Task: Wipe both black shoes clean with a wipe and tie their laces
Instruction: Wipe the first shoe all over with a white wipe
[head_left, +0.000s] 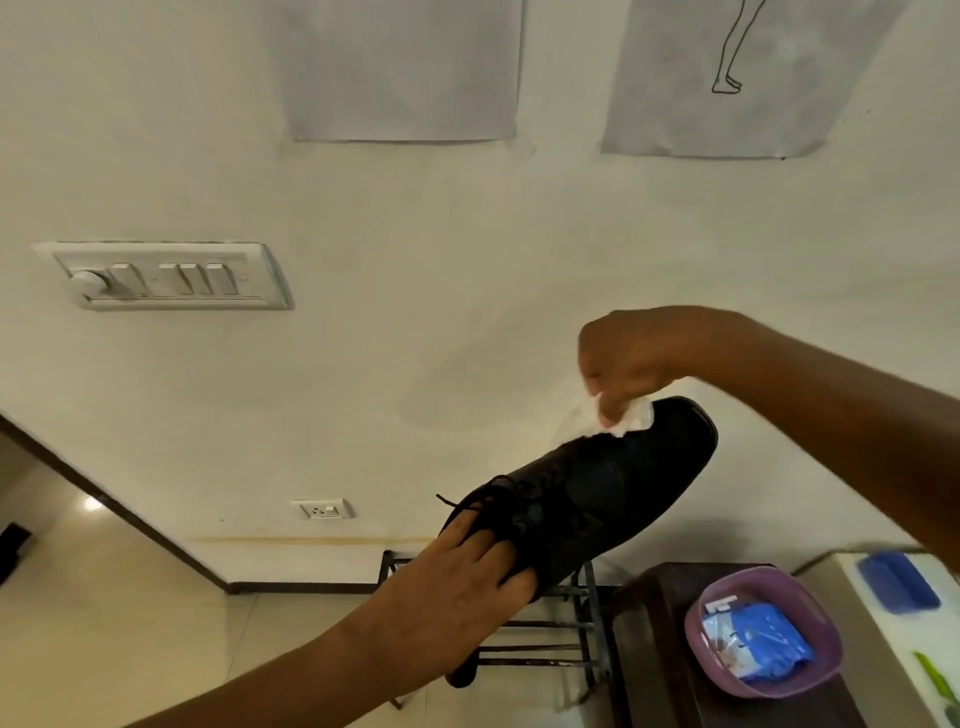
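left hand (467, 577) grips a raised black shoe (597, 488) at its laced opening; right hand (628, 358) pinches a white wipe (623, 418) against the toe.

Cream wall, tiled floor

Switch panel (161, 275), two taped paper sheets (402, 67), wall socket (322, 509), metal rack (540, 639) below.
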